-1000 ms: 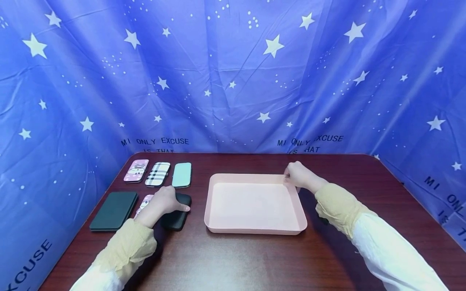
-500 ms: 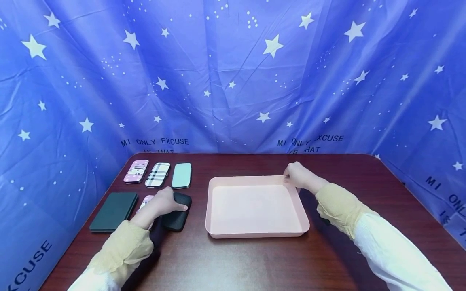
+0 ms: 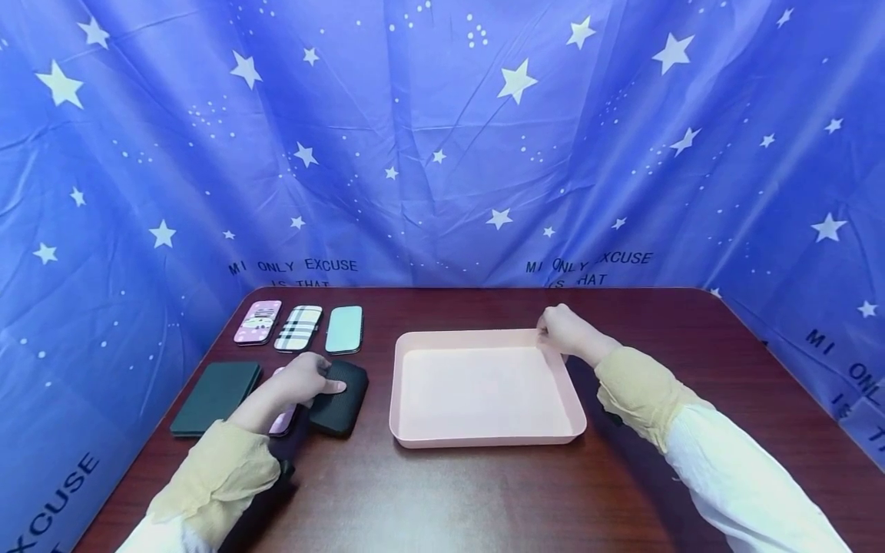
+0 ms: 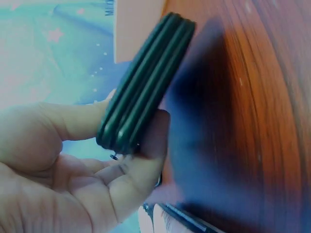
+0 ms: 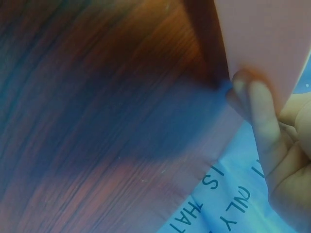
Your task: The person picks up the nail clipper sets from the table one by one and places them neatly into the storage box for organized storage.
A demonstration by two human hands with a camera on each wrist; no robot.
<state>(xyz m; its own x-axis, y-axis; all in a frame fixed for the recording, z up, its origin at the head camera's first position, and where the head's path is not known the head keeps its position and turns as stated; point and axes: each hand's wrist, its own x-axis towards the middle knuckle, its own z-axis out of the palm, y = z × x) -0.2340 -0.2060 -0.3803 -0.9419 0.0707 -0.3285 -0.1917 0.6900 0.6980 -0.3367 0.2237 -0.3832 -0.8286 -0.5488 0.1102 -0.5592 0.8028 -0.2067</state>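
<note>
My left hand [image 3: 304, 380] pinches a black wallet [image 3: 342, 407], thumb on top and fingers beneath. In the left wrist view the wallet [image 4: 146, 87] shows a thick, layered edge with a small metal bit at its near end, and it is raised off the table. Partly covered by my left wrist lies a pink patterned flat case [image 3: 282, 421]. At the far right corner of a pink rectangular tray [image 3: 487, 443], my right hand [image 3: 570, 330] pinches the wall between thumb and fingers. The right wrist view shows those fingers [image 5: 265, 116] against the tray's outer side.
Behind my left hand lie a pink patterned case [image 3: 258, 322], a plaid case [image 3: 299, 328] and a mint-green case [image 3: 344, 329] in a row. A dark green flat case [image 3: 216, 398] sits at the table's left. A blue star-printed curtain [image 3: 442, 138] surrounds the table [image 3: 470, 499].
The black wallet has tilted and lifted in my left hand, which has shifted slightly left. Earlier the tray slid a little toward me; my right hand keeps its hold on the corner.
</note>
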